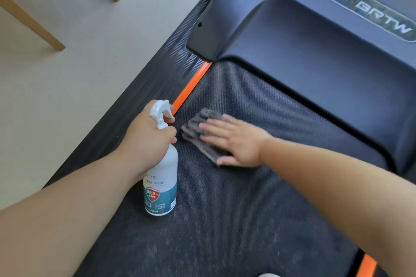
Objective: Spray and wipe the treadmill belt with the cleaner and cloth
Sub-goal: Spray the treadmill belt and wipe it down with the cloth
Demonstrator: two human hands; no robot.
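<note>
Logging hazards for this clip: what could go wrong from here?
1. The left grip holds the spray bottle with its nozzle aimed roughly toward the right grip; a squeeze could wet skin instead of the belt.
2. The right grip presses the cloth flat near the motor cover; a forward stroke might bump fingertips against its edge.

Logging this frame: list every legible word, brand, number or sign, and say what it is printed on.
"BRTW": oval badge on the motor cover.
"99.9%": shield on the spray bottle label.
"500ml": bottom edge of that label.
Chinese line above the shield, and the small print: too blurred to read.
</note>
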